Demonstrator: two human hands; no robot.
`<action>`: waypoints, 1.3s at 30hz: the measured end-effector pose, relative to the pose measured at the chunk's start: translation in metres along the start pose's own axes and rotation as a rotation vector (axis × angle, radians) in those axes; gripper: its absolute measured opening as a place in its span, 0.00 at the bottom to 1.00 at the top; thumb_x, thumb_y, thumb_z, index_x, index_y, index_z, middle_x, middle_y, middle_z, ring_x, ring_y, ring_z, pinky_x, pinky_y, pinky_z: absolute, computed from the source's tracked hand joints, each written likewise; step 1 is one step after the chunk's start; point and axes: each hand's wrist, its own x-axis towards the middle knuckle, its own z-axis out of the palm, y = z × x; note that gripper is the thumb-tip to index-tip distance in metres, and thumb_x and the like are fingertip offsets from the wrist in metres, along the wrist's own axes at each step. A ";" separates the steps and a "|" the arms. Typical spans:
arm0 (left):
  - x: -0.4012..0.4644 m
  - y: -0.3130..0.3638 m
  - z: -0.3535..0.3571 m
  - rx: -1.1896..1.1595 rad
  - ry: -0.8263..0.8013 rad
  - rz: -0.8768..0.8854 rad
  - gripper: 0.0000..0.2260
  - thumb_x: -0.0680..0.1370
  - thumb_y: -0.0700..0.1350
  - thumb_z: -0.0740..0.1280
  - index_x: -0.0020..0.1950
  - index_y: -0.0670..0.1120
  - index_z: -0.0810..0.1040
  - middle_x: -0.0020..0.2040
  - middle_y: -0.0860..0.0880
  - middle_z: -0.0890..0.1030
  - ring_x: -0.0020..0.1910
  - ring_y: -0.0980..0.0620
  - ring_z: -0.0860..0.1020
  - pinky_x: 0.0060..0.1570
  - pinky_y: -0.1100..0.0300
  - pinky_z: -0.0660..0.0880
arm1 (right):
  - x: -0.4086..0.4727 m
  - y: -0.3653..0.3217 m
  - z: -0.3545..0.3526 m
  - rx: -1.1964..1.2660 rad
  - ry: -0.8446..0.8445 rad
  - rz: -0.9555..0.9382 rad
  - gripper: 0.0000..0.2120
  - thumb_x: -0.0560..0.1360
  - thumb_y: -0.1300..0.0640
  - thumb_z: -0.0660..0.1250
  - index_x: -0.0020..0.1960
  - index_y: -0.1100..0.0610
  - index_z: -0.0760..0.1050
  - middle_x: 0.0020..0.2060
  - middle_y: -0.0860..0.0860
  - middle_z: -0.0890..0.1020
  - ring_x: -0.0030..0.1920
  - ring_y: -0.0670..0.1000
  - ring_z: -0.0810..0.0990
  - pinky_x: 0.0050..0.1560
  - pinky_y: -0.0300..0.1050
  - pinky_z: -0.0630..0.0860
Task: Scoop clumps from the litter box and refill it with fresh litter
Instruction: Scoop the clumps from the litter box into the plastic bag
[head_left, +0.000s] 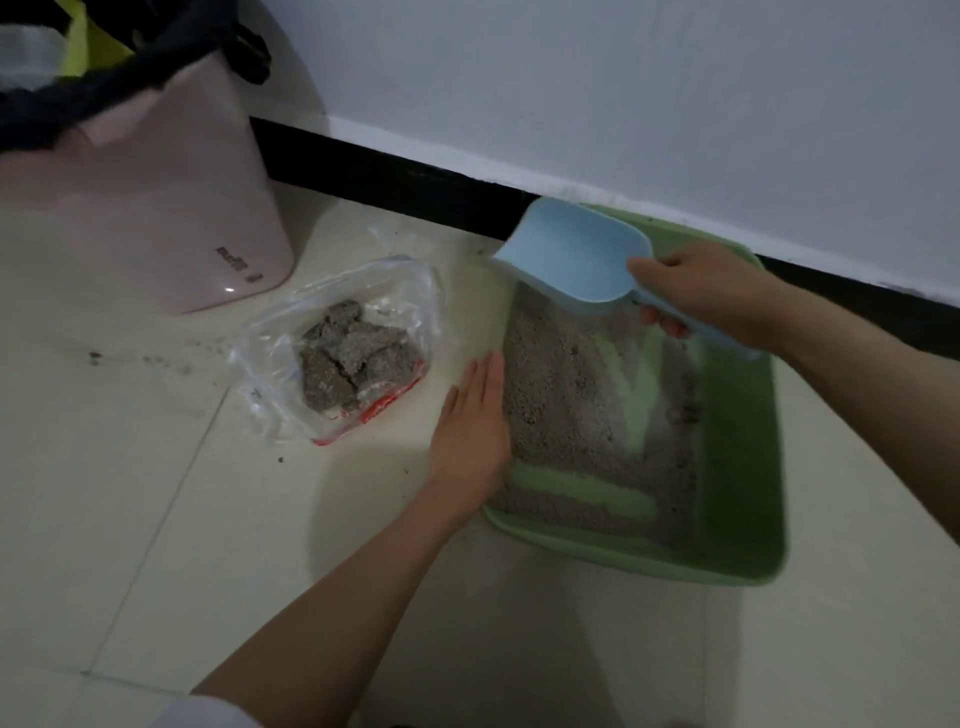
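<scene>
Above gritty grey litter (561, 395), right hand (701, 296) grips smooth blue scoop (576, 254); left hand (472, 415) lies flat.

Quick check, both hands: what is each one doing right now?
Left hand: open, flat against the green litter box's left wall.
Right hand: grips the blue scoop by its handle.

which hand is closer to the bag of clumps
Left. The left hand lies flat at the litter box's left rim, just right of the bag. The right hand holds the scoop over the box's far end, farther away.
</scene>
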 end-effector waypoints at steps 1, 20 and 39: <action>0.000 0.001 -0.001 -0.003 0.004 -0.005 0.30 0.79 0.37 0.52 0.76 0.44 0.38 0.78 0.45 0.45 0.76 0.49 0.45 0.74 0.55 0.48 | -0.006 0.017 -0.003 0.038 0.038 0.056 0.20 0.81 0.52 0.55 0.46 0.67 0.76 0.29 0.54 0.78 0.23 0.48 0.71 0.26 0.35 0.69; 0.002 -0.006 0.009 -0.019 0.066 0.043 0.30 0.76 0.34 0.54 0.77 0.42 0.47 0.77 0.40 0.53 0.76 0.45 0.52 0.73 0.53 0.52 | -0.076 0.149 0.087 1.045 0.019 0.817 0.15 0.81 0.60 0.50 0.38 0.62 0.67 0.29 0.54 0.66 0.27 0.50 0.62 0.24 0.40 0.62; 0.002 -0.008 0.014 -0.054 0.099 0.089 0.30 0.76 0.34 0.54 0.77 0.43 0.49 0.76 0.41 0.57 0.75 0.44 0.56 0.72 0.46 0.58 | 0.027 0.158 0.050 1.100 0.098 0.713 0.13 0.80 0.62 0.48 0.46 0.64 0.69 0.34 0.55 0.70 0.31 0.51 0.66 0.31 0.43 0.65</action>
